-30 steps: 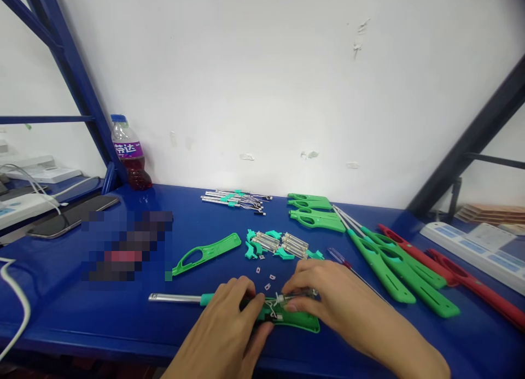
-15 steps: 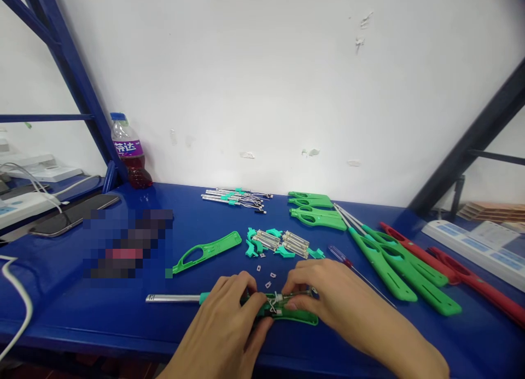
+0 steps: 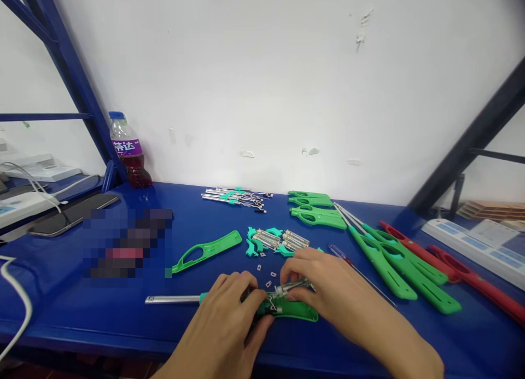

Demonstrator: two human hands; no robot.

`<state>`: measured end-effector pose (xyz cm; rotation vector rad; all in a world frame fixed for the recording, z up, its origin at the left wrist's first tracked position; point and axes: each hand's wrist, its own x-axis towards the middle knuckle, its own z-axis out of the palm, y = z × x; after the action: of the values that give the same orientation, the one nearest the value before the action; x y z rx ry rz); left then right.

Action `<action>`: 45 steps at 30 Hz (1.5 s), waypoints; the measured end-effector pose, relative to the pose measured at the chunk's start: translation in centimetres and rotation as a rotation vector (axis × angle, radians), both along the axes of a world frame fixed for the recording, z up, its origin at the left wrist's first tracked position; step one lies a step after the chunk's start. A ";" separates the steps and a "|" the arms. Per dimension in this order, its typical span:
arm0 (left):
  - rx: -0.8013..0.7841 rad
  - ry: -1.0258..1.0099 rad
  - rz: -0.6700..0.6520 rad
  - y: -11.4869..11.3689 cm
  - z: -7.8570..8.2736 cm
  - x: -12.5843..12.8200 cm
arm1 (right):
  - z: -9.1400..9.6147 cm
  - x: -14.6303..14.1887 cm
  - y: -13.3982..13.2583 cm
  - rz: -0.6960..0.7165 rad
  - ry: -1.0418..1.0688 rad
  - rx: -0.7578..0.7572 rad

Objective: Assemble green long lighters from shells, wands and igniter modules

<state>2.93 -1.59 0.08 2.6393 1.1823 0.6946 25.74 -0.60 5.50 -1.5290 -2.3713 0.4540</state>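
A green lighter shell [image 3: 293,311] lies open near the table's front edge, with a metal tube [image 3: 172,299] sticking out to its left. My left hand [image 3: 229,313] is closed over the shell's left end, pressing it down. Just right of it, my right hand [image 3: 318,283] pinches a small clear and metal insert [image 3: 289,287] raised slightly above the shell's open inside. Thin wires run between the insert and the shell. Tiny white clips [image 3: 266,275] lie just behind my hands.
Behind lie a loose green shell half [image 3: 205,251], teal triggers with clear inserts [image 3: 276,241], metal tubes [image 3: 233,197], more green shells [image 3: 314,209], finished green [image 3: 389,261] and red lighters [image 3: 451,272], and a screwdriver [image 3: 356,270]. A bottle [image 3: 127,149] stands back left.
My right hand has lifted the insert a little up and away from the shell. My left hand stays on the shell's left end.
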 end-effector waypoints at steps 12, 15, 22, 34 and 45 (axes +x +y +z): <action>0.003 -0.010 0.000 0.0 0.0 0.1 | 0.2 0.0 -0.2 -0.020 -0.015 -0.005; 0.012 -0.019 -0.002 0.1 0.0 0.2 | 0.5 0.2 -0.3 -0.021 -0.004 -0.037; -0.034 -0.009 0.003 0.1 0.1 0.1 | 0.6 0.5 -0.5 -0.018 0.037 -0.095; -0.045 -0.043 -0.016 0.2 0.2 0.1 | 0.7 0.0 -0.2 0.003 0.052 -0.106; -0.078 -0.014 -0.013 0.1 0.3 0.1 | 0.7 -0.2 -0.3 0.019 0.031 -0.103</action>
<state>3.05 -1.54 0.40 2.5722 1.1638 0.6497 25.59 -0.93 6.17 -1.5319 -2.3742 0.6094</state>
